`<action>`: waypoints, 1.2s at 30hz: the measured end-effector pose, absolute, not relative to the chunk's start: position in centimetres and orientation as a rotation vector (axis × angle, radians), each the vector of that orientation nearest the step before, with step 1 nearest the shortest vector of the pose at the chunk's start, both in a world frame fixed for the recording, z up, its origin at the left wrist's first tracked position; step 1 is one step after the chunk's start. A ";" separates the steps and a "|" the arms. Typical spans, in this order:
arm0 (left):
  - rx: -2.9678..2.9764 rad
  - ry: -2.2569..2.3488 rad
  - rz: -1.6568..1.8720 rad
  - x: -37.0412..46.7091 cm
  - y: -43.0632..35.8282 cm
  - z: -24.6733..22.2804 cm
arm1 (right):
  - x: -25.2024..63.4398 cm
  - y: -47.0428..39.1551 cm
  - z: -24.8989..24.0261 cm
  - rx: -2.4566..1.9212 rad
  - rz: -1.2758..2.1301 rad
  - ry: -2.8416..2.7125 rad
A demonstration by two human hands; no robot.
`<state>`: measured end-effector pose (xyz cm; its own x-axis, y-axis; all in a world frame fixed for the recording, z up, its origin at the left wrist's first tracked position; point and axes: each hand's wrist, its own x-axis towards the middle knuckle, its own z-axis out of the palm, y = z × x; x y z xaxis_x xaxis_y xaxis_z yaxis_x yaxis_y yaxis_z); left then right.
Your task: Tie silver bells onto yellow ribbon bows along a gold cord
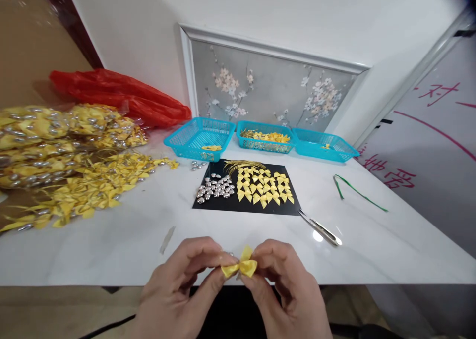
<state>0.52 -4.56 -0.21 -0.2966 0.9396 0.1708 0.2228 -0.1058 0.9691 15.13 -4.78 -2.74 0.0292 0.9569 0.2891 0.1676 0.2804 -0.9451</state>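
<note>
Between my two hands, just over the table's front edge, is a yellow ribbon bow (247, 266). My left hand (189, 279) pinches its left side with thumb and forefinger. From the other side, my right hand (284, 282) grips it the same way. A bit of something silvery shows behind the bow, mostly hidden by the fingers. Beyond the hands lies a black mat (241, 208) holding rows of yellow bows (265, 188), a heap of silver beads (219, 188) and a bundle of gold cords (243, 165).
Metal tweezers (320, 230) lie right of the mat, and a green tie (360, 196) farther right. Blue baskets (174, 141) stand along the wall. Finished-looking yellow strands (100, 185), bagged bundles (33, 141) and a red plastic bag (126, 93) fill the left side.
</note>
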 end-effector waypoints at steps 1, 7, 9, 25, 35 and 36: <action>1.297 1.566 1.431 0.5 -4.5 -0.3 | 15.5 -4.8 -2.5 -1.150 0.806 -1.467; 1.558 1.691 1.274 -0.7 -3.7 -1.9 | 18.6 -2.6 0.6 -1.044 0.253 -2.004; 1.725 1.673 1.182 -1.3 -3.3 -2.7 | 18.4 -1.7 1.6 -1.008 0.221 -2.131; 1.122 1.209 1.171 -1.2 -0.1 -0.7 | 14.2 11.8 0.6 -0.893 1.444 -1.160; 0.933 1.108 1.080 -2.1 -0.1 -1.0 | 17.9 17.1 1.3 -0.879 1.125 -1.012; 0.927 1.104 1.081 -2.2 -0.2 -1.0 | 18.3 17.2 1.6 -0.887 1.092 -1.025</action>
